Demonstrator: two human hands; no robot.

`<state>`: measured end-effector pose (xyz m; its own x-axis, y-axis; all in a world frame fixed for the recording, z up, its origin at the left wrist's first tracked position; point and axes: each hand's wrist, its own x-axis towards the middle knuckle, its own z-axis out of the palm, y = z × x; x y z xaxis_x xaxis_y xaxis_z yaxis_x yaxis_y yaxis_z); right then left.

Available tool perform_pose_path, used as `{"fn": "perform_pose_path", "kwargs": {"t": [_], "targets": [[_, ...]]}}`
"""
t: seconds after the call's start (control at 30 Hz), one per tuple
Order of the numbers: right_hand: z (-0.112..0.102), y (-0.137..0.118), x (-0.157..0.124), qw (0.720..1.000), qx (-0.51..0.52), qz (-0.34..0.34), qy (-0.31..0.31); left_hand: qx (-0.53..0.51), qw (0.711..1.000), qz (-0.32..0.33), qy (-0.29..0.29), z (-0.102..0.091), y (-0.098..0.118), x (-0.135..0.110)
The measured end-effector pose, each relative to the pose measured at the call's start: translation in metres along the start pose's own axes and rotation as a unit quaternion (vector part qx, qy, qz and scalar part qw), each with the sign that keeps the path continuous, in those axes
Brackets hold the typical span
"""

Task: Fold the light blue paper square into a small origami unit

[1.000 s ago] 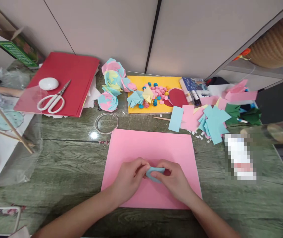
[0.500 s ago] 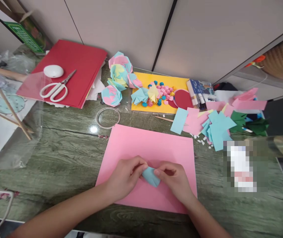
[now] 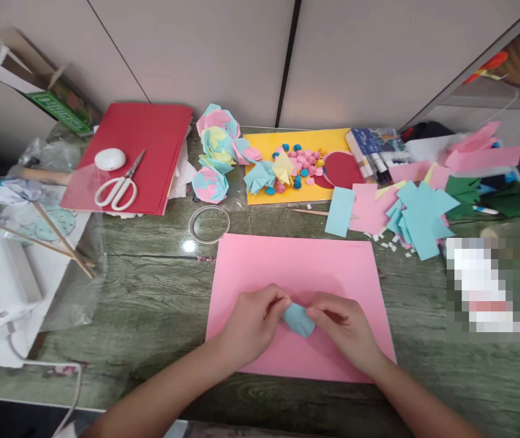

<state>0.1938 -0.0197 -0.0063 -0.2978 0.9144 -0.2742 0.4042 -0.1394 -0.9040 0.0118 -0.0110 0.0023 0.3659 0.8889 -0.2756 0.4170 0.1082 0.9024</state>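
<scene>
A small piece of light blue paper (image 3: 299, 320) is held up between my two hands, above a pink sheet (image 3: 296, 261) that lies flat on the table. My left hand (image 3: 260, 316) pinches its left upper corner between thumb and fingers. On the other side, my right hand (image 3: 344, 325) grips the right upper corner the same way. The paper looks folded, with its lower edge hanging free; the exact folds are too small to make out.
White scissors (image 3: 120, 185) and a white egg-shaped object (image 3: 110, 159) rest on red sheets (image 3: 150, 134). Folded paper flowers (image 3: 216, 143) stand beside a yellow sheet (image 3: 260, 194) with small coloured balls. A tape roll (image 3: 209, 224) and blue paper pieces (image 3: 424, 219) lie beyond the pink sheet.
The whole view has shifted, so the table items appear further right. Both hands keep their pinch on the blue paper, which has barely changed in shape or angle.
</scene>
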Motion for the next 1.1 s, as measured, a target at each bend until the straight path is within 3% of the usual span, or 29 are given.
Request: {"fn": "perform_pose_path", "kwargs": {"t": [0.1,0.37,0.67,0.9,1.1], "targets": [[0.002,0.001,-0.001,0.999,-0.039,-0.033,-0.008,0.063,0.998,0.01,-0.018,-0.001,0.003,0.0],[0.004,0.0,0.002,0.991,-0.105,-0.065,-0.053,0.188,0.975,0.11,-0.05,0.002,-0.002,-0.005],[0.001,-0.004,-0.002,0.995,-0.062,-0.048,-0.06,0.205,0.972,0.113,-0.028,0.007,0.004,-0.005],[-0.004,0.005,-0.004,0.999,-0.03,-0.027,-0.028,0.186,0.976,0.115,-0.006,0.01,0.003,-0.005],[-0.008,0.007,-0.002,0.999,0.003,-0.018,-0.048,0.156,0.982,0.108,-0.004,0.008,0.005,-0.005]]}}
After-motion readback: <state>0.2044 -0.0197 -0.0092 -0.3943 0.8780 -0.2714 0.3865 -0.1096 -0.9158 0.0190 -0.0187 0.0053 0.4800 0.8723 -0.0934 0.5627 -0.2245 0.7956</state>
